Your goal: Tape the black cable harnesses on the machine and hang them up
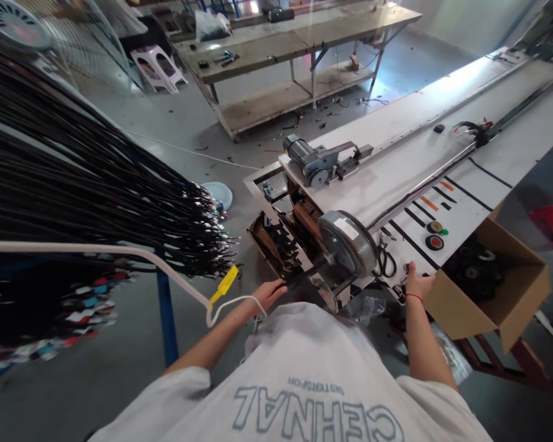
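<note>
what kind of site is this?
Likely a cable or wire-harness workshop: a rack of black cable bundles, a long white bench with a motor-driven wheel at its end, and a cardboard box of black tape rolls.

A: What lies under the left hand (268, 293)?
B: Hidden by dark parts. The right hand (417, 283) covers the table (479, 178) edge; cable bundle (74, 184) cut off left.

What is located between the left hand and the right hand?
In the head view, the round grey motor at the table end lies between the left hand and the right hand.
</note>
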`<control>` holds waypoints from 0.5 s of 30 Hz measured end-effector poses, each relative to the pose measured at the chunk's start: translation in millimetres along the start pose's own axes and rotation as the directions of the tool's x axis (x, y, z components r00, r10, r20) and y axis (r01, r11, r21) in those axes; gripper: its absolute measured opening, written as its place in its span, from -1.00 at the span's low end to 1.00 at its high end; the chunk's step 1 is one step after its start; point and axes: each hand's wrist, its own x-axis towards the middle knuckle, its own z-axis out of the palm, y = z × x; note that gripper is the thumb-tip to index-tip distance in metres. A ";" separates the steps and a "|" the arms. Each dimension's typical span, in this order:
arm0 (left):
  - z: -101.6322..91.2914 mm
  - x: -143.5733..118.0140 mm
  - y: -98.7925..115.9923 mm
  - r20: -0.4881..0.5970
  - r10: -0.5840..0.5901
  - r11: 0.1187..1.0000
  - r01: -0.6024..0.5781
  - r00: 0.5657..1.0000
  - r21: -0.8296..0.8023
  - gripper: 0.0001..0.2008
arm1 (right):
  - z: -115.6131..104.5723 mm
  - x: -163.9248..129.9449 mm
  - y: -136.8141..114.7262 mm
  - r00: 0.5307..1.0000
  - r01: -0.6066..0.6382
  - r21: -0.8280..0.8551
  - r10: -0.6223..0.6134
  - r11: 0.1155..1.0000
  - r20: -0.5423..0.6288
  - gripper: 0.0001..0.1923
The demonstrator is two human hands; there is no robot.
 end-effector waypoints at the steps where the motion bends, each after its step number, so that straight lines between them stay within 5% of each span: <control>1: 3.4 0.2 2.9 0.000 0.012 1.000 -0.012 1.000 -0.002 -0.61 | -0.1 -0.1 -0.4 1.000 -0.002 -0.005 0.002 1.000 0.001 -0.26; 15: 15.7 48.3 51.1 0.000 0.109 0.994 -0.109 0.994 -0.010 -0.66 | -2.2 -3.0 -3.4 1.000 0.003 0.003 -0.003 1.000 0.012 -0.24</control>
